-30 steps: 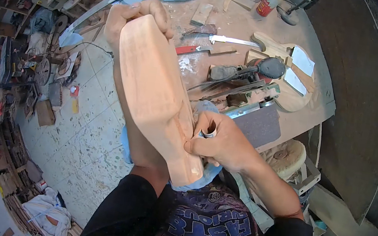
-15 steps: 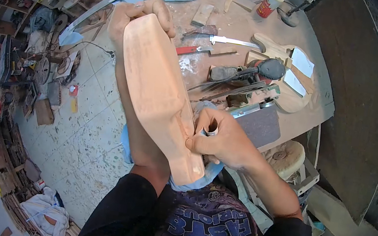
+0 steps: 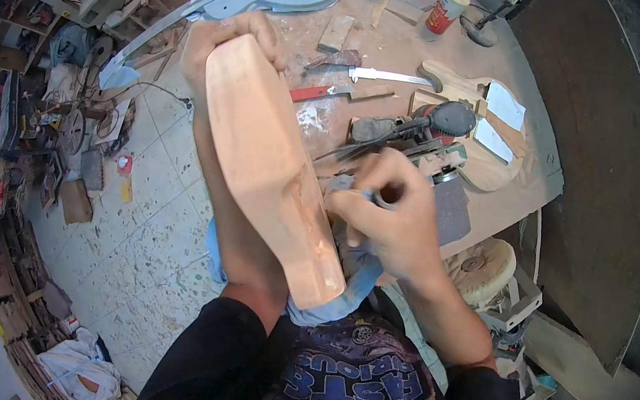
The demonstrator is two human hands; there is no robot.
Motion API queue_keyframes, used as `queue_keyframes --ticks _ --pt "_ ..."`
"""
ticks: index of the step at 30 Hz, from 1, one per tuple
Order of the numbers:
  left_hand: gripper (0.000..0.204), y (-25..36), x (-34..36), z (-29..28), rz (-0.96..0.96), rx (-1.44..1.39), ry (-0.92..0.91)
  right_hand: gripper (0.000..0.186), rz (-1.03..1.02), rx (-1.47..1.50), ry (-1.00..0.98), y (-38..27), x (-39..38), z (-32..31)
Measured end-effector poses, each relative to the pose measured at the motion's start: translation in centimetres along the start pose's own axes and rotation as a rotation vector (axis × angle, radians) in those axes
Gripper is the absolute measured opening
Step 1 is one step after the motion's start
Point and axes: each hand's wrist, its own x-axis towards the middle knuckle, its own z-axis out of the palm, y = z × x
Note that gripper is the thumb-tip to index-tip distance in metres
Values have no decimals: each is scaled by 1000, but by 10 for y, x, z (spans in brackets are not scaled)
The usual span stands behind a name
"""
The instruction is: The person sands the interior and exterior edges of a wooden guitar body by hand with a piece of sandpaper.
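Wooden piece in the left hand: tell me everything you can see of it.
The wooden piece is long, pale orange-tan and looks like bare wood. Its broad, faceted upper part steps down at a shoulder to a narrower lower part. It slants from upper left toward the person's waist. The left hand grips its far end; light blue cloth shows under its near end. The blurred right hand is beside it; contact is unclear.
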Motion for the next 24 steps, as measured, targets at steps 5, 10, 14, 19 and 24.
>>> queue_keyframes --ticks 5,10,14,19,24 --pt "48 1 0 -2 -16 -18 14 21 64 -16 17 1 -15 -15" --pt "48 -2 3 -6 26 -2 -7 23 56 -168 -144 1 -20 -19" --pt "49 -2 1 -5 27 -2 -2 23 88 -86 -199 -1 -22 -22" --pt "49 -2 2 -8 3 28 -7 23 295 29 -143 -13 -28 -18" --pt "49 -2 1 -9 1 39 -8 22 194 -256 -79 -14 -27 -12"
